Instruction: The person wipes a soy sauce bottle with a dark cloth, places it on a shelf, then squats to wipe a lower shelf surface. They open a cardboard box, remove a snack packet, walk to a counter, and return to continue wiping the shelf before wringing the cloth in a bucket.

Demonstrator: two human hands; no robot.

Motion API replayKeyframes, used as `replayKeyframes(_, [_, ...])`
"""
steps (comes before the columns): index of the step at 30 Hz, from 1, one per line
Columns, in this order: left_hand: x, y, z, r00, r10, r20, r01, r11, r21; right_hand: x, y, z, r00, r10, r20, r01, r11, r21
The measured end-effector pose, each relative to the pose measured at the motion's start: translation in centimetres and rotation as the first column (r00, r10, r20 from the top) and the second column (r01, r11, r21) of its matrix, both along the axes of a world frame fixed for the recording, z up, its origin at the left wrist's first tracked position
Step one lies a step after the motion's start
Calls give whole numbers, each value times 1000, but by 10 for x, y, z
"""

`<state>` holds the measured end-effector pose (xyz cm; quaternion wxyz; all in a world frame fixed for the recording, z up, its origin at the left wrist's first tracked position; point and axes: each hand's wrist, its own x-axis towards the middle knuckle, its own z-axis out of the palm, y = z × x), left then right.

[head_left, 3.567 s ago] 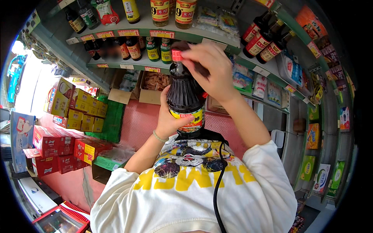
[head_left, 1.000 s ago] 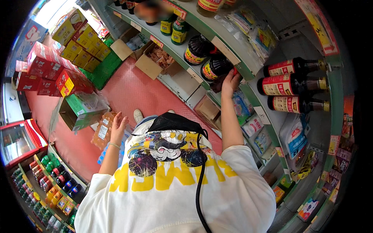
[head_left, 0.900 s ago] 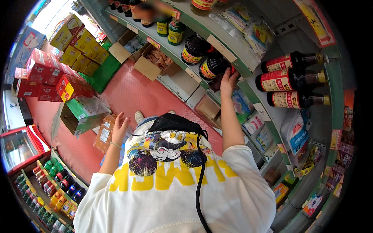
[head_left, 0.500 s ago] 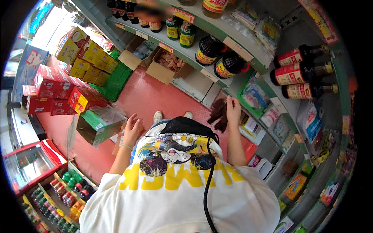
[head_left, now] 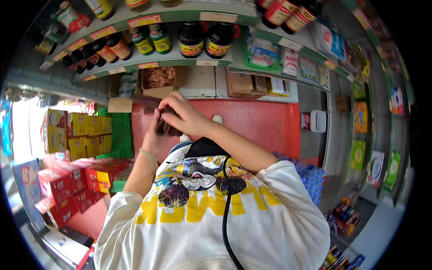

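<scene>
My two hands come together in front of me, a little left of the middle. A limp, dark brown cloth-like piece is between them, smeared by motion. My right hand reaches across from the right, its fingers bent and pinching the piece from above. On the other side, my left hand points upward with its fingers closed at the piece's edge; a thin band circles the wrist. Part of the brown piece shows beyond the fingertips. Its exact shape cannot be made out.
Ahead stands a shelf with dark sauce bottles. Below it are an open cardboard box and a flatter carton. Yellow cartons and red boxes are stacked at left. Blue bottle packs stand right, on the red floor.
My right hand has swung left with the brown piece and met my left hand, whose fingers have closed. My view has turned, so the shelf now lies straight across ahead.
</scene>
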<state>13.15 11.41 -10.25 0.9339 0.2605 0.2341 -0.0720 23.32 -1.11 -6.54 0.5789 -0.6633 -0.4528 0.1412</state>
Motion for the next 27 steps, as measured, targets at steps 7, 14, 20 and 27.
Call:
replayKeyframes(7, [29, -4, 19, 996, 93, 14, -92, 932, 350, 2, -62, 7, 949, -308, -59, 284, 923, -259])
replayKeyframes(14, [56, -6, 33, 981, 78, 178, -153, 876, 458, 32, -91, -4, 983, -185, -16, 145, 818, -556])
replayKeyframes(20, [60, 6, 13, 966, 136, 219, -257, 442, 860, 82, -69, -27, 909, -18, -417, -129, 939, -320])
replayKeyframes(27, [24, -30, -19, 990, -79, -115, 137, 401, 906, 102, -36, -36, 641, 349, -684, -454, 891, 30])
